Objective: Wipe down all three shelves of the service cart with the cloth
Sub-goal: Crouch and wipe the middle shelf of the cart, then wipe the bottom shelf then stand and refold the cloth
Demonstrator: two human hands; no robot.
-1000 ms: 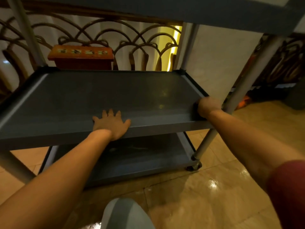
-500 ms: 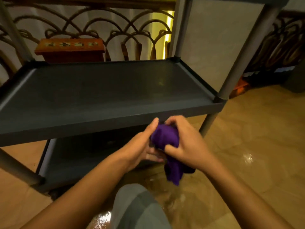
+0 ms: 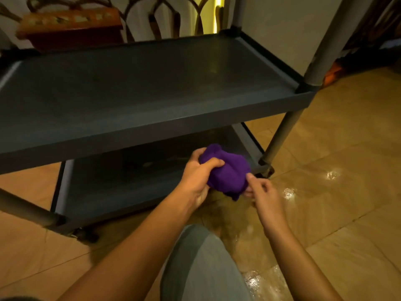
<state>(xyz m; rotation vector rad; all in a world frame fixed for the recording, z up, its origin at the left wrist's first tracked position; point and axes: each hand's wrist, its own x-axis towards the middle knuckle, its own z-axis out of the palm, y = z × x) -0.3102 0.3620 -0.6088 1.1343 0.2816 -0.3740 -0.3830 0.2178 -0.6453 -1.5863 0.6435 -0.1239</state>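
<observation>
A bunched purple cloth (image 3: 227, 170) hangs in the air just in front of the dark grey service cart, below the front edge of its middle shelf (image 3: 141, 88). My left hand (image 3: 198, 174) grips the cloth's left side, thumb over the top. My right hand (image 3: 259, 187) pinches its lower right edge. The bottom shelf (image 3: 121, 183) lies directly behind the cloth, partly shadowed. The top shelf is out of view; only the grey posts (image 3: 323, 46) rise out of frame.
Glossy tan floor tiles (image 3: 336, 170) with wet reflections spread to the right and below. My knee in grey trousers (image 3: 201, 263) is at the bottom centre. A caster wheel (image 3: 265, 170) sits at the cart's near right corner. An orange-red wooden box (image 3: 69, 27) and an iron railing stand behind.
A second ago my hands rested on the middle shelf's front edge. Now both hold the purple cloth lower, in front of the bottom shelf, with the view tilted down.
</observation>
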